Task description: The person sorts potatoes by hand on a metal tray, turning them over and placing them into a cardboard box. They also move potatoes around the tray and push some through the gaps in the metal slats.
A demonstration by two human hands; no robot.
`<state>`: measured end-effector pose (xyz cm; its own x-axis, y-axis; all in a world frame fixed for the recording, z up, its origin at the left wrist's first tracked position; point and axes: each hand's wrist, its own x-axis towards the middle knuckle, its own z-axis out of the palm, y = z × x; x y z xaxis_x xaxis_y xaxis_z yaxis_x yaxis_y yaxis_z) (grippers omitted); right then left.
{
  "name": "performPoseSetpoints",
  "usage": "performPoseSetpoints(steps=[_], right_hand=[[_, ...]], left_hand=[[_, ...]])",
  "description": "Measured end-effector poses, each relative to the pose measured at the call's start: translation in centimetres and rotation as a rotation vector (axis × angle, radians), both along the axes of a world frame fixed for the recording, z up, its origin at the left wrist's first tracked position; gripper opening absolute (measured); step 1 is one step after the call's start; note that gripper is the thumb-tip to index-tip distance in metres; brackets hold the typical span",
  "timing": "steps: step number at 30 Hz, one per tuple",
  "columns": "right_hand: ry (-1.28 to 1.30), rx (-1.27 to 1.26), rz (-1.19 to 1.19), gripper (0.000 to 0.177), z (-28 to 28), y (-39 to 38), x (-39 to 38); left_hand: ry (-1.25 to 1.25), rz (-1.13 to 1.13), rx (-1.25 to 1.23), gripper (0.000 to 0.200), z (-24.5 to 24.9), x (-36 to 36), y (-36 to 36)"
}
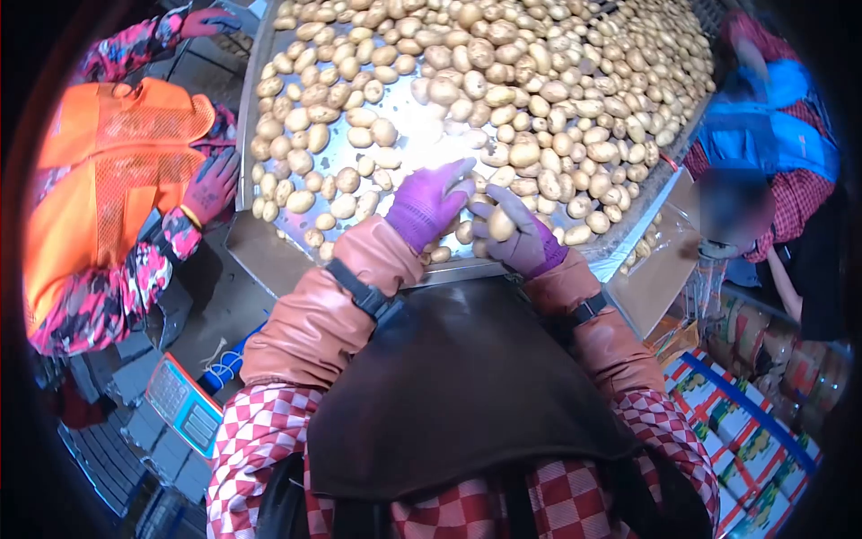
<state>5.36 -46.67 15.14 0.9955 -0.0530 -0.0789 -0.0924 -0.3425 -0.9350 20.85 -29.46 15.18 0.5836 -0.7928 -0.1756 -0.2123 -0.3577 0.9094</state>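
Many yellowish potatoes [525, 153] lie on a shiny metal sorting table [409, 112]. My left hand [429, 205], in a purple glove, is over the table's near edge with its fingers curled in. Whether a potato is between those fingers I cannot make out; glare lies just beyond them. Just to its right, my right hand [523, 238], in a purple and grey glove, grips a single potato [500, 225] between thumb and fingers. Loose potatoes surround both hands, and a few sit between them and the rim.
A person in an orange vest [126, 180] stands at the left side, a gloved hand by the rim. Another person in a blue vest [754, 135] works at the right. Cardboard flaps [660, 269], a scale [184, 404] and printed cartons [741, 440] are close by.
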Motion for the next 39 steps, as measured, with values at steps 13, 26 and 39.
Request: performPoseSetpoints(steps=[13,26,39], right_hand=[[-0.012,0.772,-1.180,0.064,0.3,-11.9,-13.0],[-0.018,-0.100,-0.183,0.046,-7.8,-6.0,4.5],[0.206,1.534,-0.676,0.050,-1.3,-8.3,-7.5]], left_hand=[[-0.767,0.230,0.324,0.047,-8.7,4.3,13.0],[-0.022,0.452,-0.023,0.043,-7.0,2.9,16.4],[-0.568,-0.030,0.593,0.067,-9.3,0.7,5.0]])
